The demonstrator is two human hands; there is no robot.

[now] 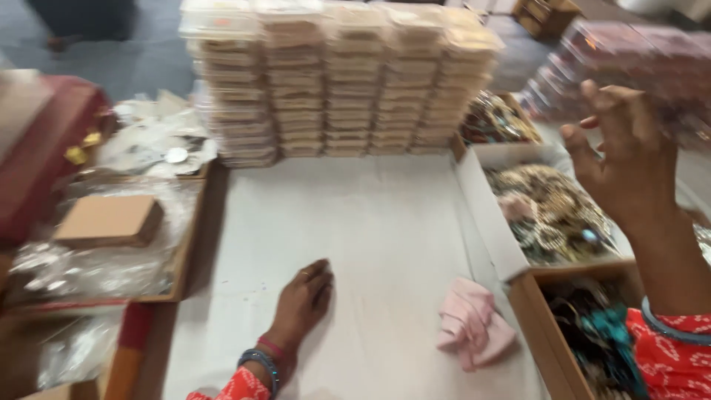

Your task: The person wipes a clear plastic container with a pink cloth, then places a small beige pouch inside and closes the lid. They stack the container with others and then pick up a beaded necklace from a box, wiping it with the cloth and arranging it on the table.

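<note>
Pale and bare across its middle, the tabletop (370,222) serves as our reference surface. At its far edge we note a wall of stacked clear boxes (337,78), several columns wide, each box holding something tan that is too blurred to identify. We see our left hand (304,300) lying palm down on the tabletop near its front edge, fingers loosely together and holding nothing; bangles sit at the wrist above an orange patterned sleeve. A crumpled pink cloth (470,322) lies on the tabletop just to the right of that hand, apart from it. Our right hand (622,159) is raised above the tabletop's right edge, fingers spread and slightly curled, empty, blurred by motion. Beneath it stands a white cardboard tray (489,215) filled with a tangled heap of golden jewellery (552,215); the hand does not touch it. Nearer to us along that same edge, a brown box (537,326) holds dark and turquoise pieces (603,333). Off the tabletop's left edge, a small closed cardboard box (107,220) rests on crinkled clear plastic bags (89,267) in a shallow tray.
</note>
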